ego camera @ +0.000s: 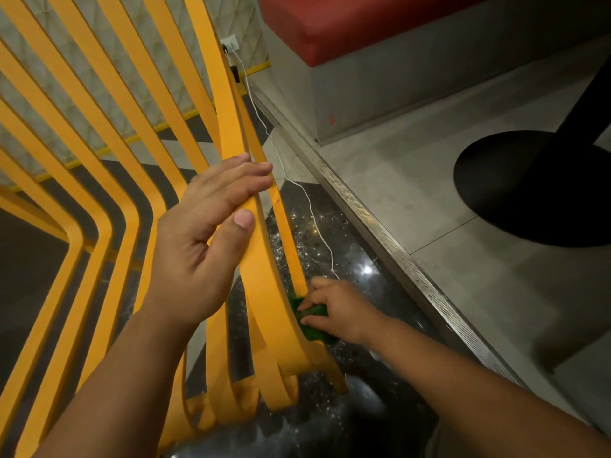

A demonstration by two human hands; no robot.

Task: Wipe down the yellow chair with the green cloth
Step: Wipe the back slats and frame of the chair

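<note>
Yellow chair (267,292), made of curved slats, stands on the dark speckled floor (330,233) close to the floor's right edge, where a metal-trimmed step (380,233) rises to paler tiles. My left hand (205,233) steadies it: the fingers lie over the outermost slats and the thumb presses the near face, so the slat is pinched between them. My right hand (337,309) is low down on the chair's outer side, its fingers curled on the green cloth (315,337) and pressing it against the outer slat just above where the slats curl under at the front. Only a little of the cloth shows past my fingers. I judge this as the middle of wiping that outer slat, with the many inner slats to my left not yet reached by the cloth in this pose. The next move calls for sliding the cloth along the slat's length with firm, even pressure while the left hand braces the frame against tipping. A thin white cable (310,209) trails over the floor just beside my right hand, and I would mind not to snag it.
</note>
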